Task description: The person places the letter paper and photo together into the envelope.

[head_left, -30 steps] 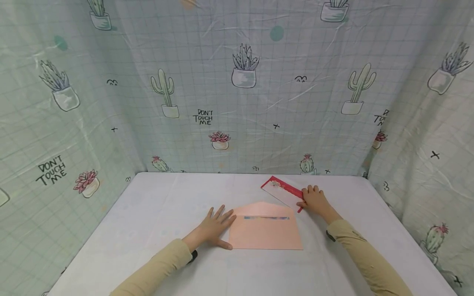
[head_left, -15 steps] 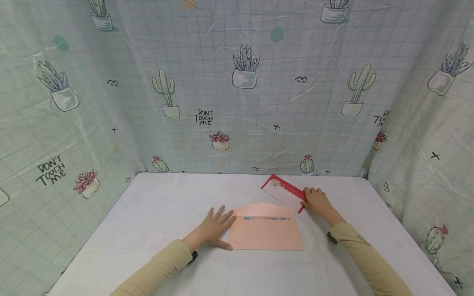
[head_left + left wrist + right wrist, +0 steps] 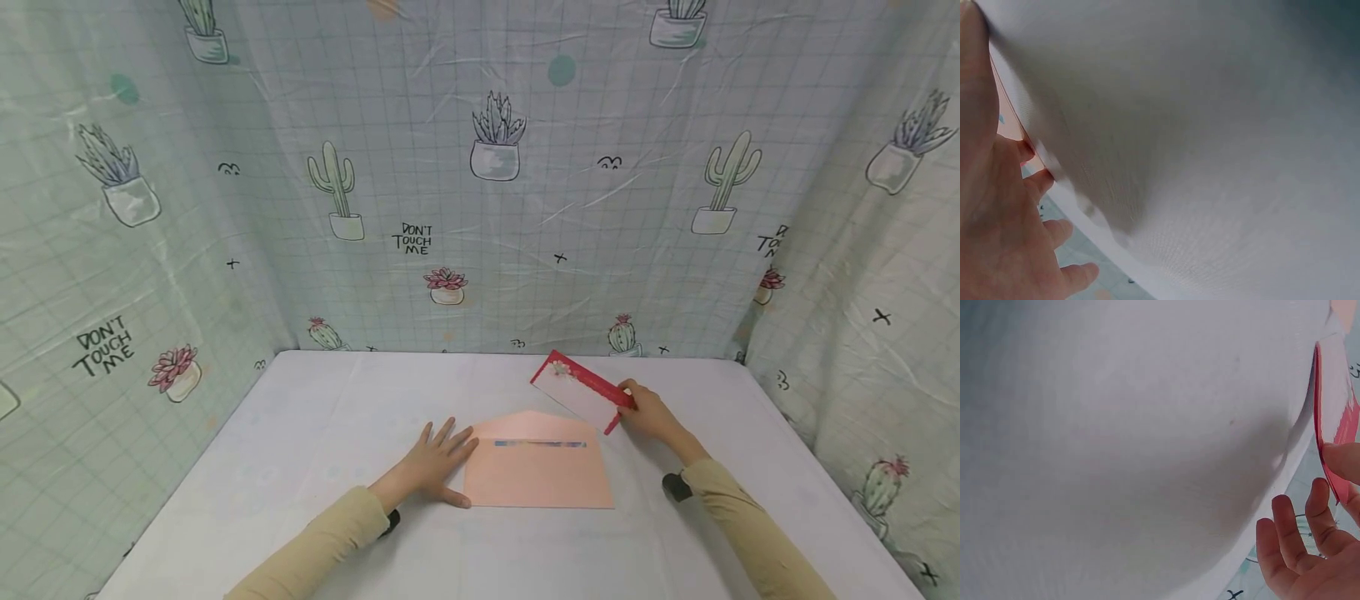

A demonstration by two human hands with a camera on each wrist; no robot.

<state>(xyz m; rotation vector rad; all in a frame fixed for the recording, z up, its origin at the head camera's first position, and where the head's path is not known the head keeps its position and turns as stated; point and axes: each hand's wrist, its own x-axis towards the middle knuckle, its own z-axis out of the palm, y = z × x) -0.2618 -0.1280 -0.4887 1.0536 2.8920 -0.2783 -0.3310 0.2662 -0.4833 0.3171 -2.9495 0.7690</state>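
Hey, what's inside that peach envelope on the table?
Just below the peach envelope's open flap, a thin, mostly blue strip shows, possibly the edge of something tucked inside. Anything further in is covered by the paper, so I can't tell what it is.

We count one peach envelope [image 3: 540, 479], one red-and-white card [image 3: 576, 390], one left hand [image 3: 431, 462], one right hand [image 3: 651, 414], two tan sleeves [image 3: 318, 533], two black wrist pieces [image 3: 677, 487], one white table [image 3: 345, 404], two printed cacti with raised arms [image 3: 340, 192].
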